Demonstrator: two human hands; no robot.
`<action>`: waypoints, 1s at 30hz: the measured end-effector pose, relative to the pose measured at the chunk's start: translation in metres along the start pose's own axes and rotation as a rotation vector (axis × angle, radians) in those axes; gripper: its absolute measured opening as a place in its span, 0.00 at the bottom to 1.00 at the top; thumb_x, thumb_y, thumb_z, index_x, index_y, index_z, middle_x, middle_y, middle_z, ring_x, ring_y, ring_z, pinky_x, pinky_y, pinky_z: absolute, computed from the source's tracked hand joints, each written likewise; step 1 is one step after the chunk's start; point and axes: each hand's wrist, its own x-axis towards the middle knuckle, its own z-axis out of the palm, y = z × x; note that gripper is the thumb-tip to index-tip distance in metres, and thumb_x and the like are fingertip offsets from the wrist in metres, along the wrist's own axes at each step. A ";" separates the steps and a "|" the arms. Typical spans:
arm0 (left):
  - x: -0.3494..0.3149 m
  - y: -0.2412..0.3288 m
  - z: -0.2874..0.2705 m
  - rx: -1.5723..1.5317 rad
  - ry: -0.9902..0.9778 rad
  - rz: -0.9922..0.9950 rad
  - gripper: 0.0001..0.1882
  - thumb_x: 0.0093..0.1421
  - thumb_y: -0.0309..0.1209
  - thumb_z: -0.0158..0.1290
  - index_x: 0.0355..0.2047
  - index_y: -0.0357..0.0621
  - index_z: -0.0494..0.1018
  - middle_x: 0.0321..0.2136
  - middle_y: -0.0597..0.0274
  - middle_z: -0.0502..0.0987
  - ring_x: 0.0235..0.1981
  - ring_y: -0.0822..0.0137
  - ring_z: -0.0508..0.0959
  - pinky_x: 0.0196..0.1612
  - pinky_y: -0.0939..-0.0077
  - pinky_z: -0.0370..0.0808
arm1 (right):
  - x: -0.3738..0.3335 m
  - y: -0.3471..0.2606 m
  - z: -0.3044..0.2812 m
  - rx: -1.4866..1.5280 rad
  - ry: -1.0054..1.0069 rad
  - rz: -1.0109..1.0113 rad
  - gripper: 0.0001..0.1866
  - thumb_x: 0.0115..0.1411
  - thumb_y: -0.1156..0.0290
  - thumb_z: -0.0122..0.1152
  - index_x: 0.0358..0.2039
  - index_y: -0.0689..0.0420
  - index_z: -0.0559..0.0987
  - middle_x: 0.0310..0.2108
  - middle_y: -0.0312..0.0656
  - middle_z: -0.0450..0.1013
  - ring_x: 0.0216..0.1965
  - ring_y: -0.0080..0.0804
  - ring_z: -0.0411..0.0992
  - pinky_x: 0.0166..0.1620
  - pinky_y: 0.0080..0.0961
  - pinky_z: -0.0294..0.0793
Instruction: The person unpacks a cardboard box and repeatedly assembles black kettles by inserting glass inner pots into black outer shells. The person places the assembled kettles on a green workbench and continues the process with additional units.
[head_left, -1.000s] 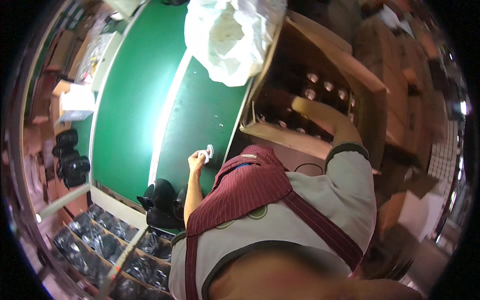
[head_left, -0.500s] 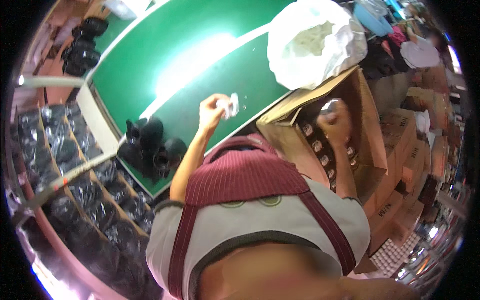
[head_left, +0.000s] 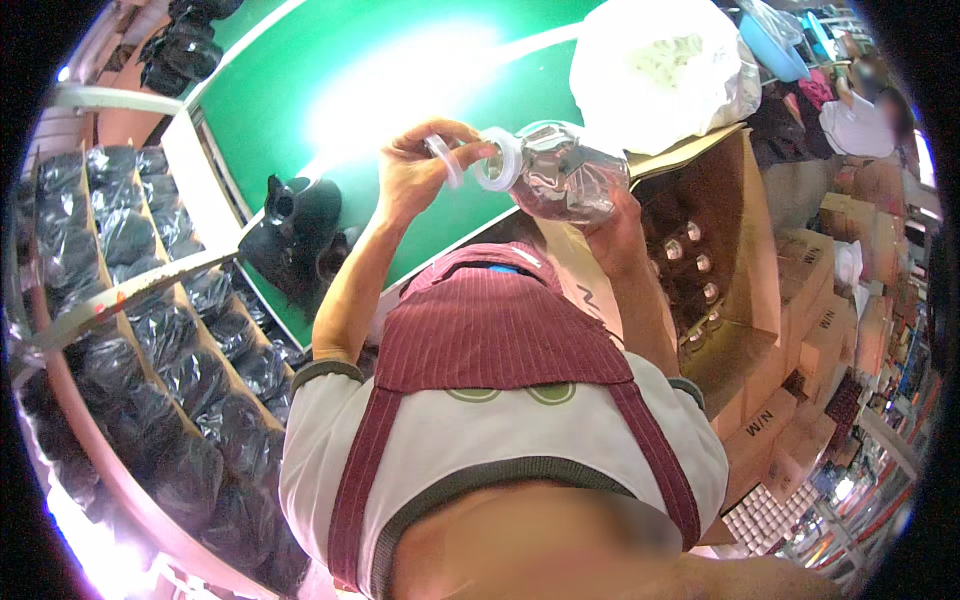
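Observation:
Above the green tabletop point(head_left: 420, 245), my right hand point(head_left: 615, 232) grips a clear glass jar point(head_left: 568, 180) by its base end. The jar lies tilted on its side, its mouth toward my left. A translucent white ring point(head_left: 499, 160) sits at the mouth. My left hand point(head_left: 415, 175) pinches another whitish plastic ring point(head_left: 444, 162) between thumb and fingers, its fingertips close to the jar's mouth; I cannot tell whether they touch it. By my right forearm stands an open cardboard box point(head_left: 745, 240) with several clear glass pieces inside.
A white plastic bag point(head_left: 655, 85) with pale contents rests at the table's far right. Black molded parts point(head_left: 300, 225) stand at the near left corner. Racks of plastic-wrapped black parts point(head_left: 160, 350) fill the left; stacked cartons point(head_left: 800, 330) line the right. Another person point(head_left: 855, 120) is at far right.
My right hand has come up out of the cardboard box with a glass jar and brought it over the table. My left hand, still with white plastic, has risen slightly and turned toward the jar's mouth.

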 end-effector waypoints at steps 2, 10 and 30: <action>-0.008 0.001 -0.011 0.079 0.017 0.131 0.09 0.48 0.24 0.71 0.29 0.45 0.82 0.24 0.72 0.78 0.23 0.81 0.73 0.26 0.86 0.68 | 0.003 0.016 0.002 0.053 -0.041 -0.006 0.34 0.62 0.57 0.55 0.64 0.61 0.62 0.58 0.47 0.68 0.58 0.41 0.69 0.62 0.44 0.69; -0.065 0.023 -0.028 0.459 0.086 0.123 0.16 0.55 0.28 0.65 0.45 0.46 0.81 0.32 0.66 0.81 0.30 0.77 0.76 0.31 0.83 0.71 | 0.011 0.058 0.027 0.298 -0.084 0.091 0.35 0.64 0.54 0.55 0.65 0.59 0.60 0.61 0.49 0.65 0.60 0.46 0.68 0.59 0.45 0.73; -0.053 -0.043 -0.245 1.505 0.508 -0.405 0.57 0.37 0.66 0.68 0.60 0.41 0.66 0.46 0.42 0.79 0.47 0.47 0.80 0.50 0.58 0.76 | 0.046 0.097 0.040 0.325 -0.099 0.266 0.38 0.60 0.46 0.60 0.65 0.51 0.62 0.61 0.47 0.66 0.58 0.48 0.69 0.56 0.47 0.77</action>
